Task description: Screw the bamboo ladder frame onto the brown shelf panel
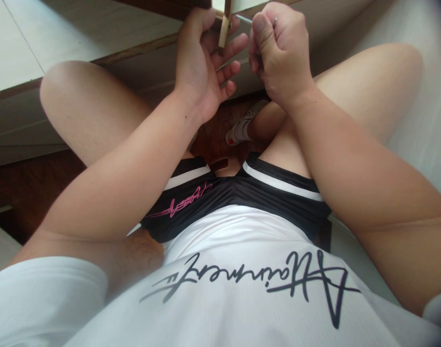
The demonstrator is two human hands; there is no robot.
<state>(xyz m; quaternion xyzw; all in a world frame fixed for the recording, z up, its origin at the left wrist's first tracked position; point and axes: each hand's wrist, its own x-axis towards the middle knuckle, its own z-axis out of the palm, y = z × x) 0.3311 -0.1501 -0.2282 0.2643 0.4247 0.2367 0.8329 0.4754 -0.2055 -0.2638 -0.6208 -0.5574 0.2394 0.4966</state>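
Observation:
At the top of the head view, my left hand [202, 62] is palm up around a small wooden frame piece [224, 34], thumb on one side and fingers curled behind it. The lower fingers hang loosely apart. My right hand [283, 53] is closed in a fist on a thin metal rod [244, 19]. One end of the rod points left at the wooden piece; a short bit of it also shows above the fist. Whether the rod tip touches the wood I cannot tell. The upper part of the wooden piece is cut off by the picture's edge.
A pale tabletop [108, 36] with a brown wooden edge runs across the upper left, in front of my knees. A dark wooden part [158, 6] lies at the top, beside my left hand. Below my hands are my bent legs and a shoe [238, 132] on the brown floor [215, 130].

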